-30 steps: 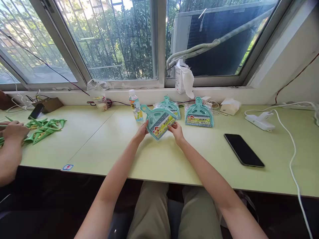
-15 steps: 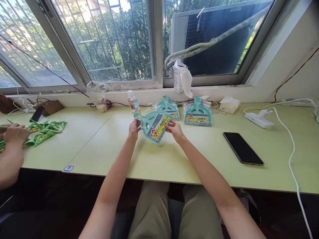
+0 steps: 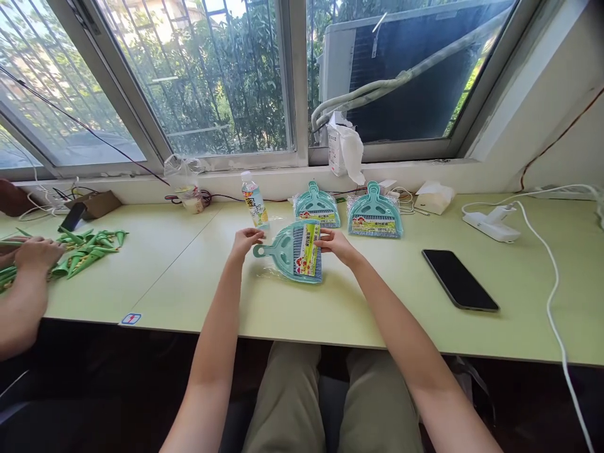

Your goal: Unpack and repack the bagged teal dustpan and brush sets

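Now the dustpan (image 3: 285, 251) has swung level and come lower, its handle (image 3: 263, 250) pointing left; it lies on or just above the table (image 3: 189, 277), in front of the bottle (image 3: 255, 206). The right hand (image 3: 340, 247) grips its brush edge, while the left hand (image 3: 246, 241) has moved above the handle, fingers bent, on film or nothing, I cannot tell. So the right probably carries most of the hold

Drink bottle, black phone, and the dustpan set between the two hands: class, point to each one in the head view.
Drink bottle (image 3: 255, 204): head view, on its label.
Black phone (image 3: 460, 280): head view, middle of its screen.
Dustpan set (image 3: 287, 251): head view, on the teal pan.
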`<state>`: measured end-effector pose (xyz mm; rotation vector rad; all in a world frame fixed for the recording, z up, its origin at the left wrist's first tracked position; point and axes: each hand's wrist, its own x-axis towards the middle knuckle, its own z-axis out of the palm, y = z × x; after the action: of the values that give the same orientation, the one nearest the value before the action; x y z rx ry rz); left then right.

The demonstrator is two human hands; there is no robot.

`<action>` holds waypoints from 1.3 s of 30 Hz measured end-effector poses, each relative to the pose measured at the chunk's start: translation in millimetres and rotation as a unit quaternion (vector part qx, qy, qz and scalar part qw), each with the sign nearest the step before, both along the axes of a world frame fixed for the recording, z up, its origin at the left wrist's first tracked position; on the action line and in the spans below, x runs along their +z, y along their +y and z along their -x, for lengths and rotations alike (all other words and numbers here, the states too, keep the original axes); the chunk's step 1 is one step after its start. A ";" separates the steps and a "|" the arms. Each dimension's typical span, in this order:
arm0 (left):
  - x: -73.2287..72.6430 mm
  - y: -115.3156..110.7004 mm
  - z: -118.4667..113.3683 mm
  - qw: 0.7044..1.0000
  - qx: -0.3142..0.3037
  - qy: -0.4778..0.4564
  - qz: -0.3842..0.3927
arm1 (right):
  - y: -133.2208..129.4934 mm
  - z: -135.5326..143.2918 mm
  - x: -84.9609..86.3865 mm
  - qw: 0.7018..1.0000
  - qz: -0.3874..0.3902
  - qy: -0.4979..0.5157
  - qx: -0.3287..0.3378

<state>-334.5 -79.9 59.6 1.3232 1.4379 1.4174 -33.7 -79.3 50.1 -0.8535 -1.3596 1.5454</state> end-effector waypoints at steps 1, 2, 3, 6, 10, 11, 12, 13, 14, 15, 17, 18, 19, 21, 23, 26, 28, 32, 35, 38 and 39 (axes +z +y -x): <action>0.2 -0.6 8.8 0.999 0.050 0.008 0.004 | 2.2 -3.8 0.4 1.000 0.000 0.008 -0.013; 0.2 -1.7 19.4 0.993 0.111 0.027 0.012 | 4.6 -8.0 0.6 0.999 0.000 0.018 -0.028; -0.1 -3.5 31.2 0.983 0.173 0.062 0.026 | 7.1 -12.6 0.6 0.999 0.001 0.027 -0.045; -1.6 -11.9 64.0 0.914 0.324 0.213 0.124 | 13.7 -25.5 -0.5 0.994 0.007 0.054 -0.091; 2.8 -21.0 67.6 0.821 0.438 0.340 0.133 | 17.8 -33.9 -2.9 0.989 0.014 0.084 -0.120; 5.5 -21.3 58.1 0.818 0.451 0.344 0.090 | 17.7 -33.7 -3.3 0.989 0.014 0.088 -0.122; 8.4 -20.7 44.7 0.826 0.450 0.337 0.032 | 17.3 -32.8 -3.4 0.988 0.013 0.092 -0.122; 10.7 -19.4 27.8 0.846 0.426 0.318 -0.035 | 16.5 -31.1 -3.3 0.988 0.010 0.097 -0.123; 12.0 -17.9 8.1 0.876 0.377 0.286 -0.091 | 15.5 -28.9 -3.1 0.987 0.007 0.102 -0.123; 11.8 -16.5 -13.3 0.909 0.318 0.237 -0.127 | 14.3 -26.4 -2.8 0.986 0.002 0.109 -0.123; 6.7 -15.4 -57.3 0.968 0.191 0.088 -0.137 | 11.8 -21.3 -1.8 0.984 -0.008 0.122 -0.128; 2.1 -16.1 -77.2 0.987 0.117 0.014 -0.113 | 10.5 -19.3 -1.1 0.983 -0.012 0.125 -0.131; -3.1 -17.6 -94.3 0.994 0.053 -0.050 -0.079 | 9.4 -18.0 -0.2 0.983 -0.016 0.127 -0.135; -13.3 -21.6 -117.0 0.989 -0.054 -0.139 -0.023 | 7.6 -18.9 2.8 0.983 -0.017 0.117 -0.138; -20.1 -24.8 -123.8 0.980 -0.092 -0.176 0.019 | 6.2 -25.5 7.4 0.989 -0.008 0.071 -0.129; -22.0 -24.2 -115.1 0.984 -0.037 -0.172 0.019 | 4.9 -46.2 15.3 0.990 -0.009 -0.045 -0.130; -19.6 -21.3 -106.3 0.987 0.018 -0.162 -0.003 | 4.6 -63.8 18.5 0.983 -0.027 -0.114 -0.144; -14.3 -16.0 -96.0 0.987 0.066 -0.146 -0.026 | 3.8 -90.7 16.3 0.935 -0.029 -0.333 -0.122; -12.9 -15.1 -93.6 0.987 0.064 -0.144 -0.036 | 2.1 -95.2 13.1 0.817 -0.043 -0.554 -0.155; -12.9 -15.5 -92.8 0.986 0.059 -0.153 -0.042 | -0.7 -91.7 14.0 0.708 -0.060 -0.680 -0.184; -12.9 -15.7 -92.9 0.985 0.056 -0.155 -0.045 | -1.8 -90.3 14.9 0.690 -0.058 -0.695 -0.193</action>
<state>-241.6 -95.6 46.8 1.0319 1.2692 1.6954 56.6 -81.1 65.0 -2.2651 -1.9771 0.2210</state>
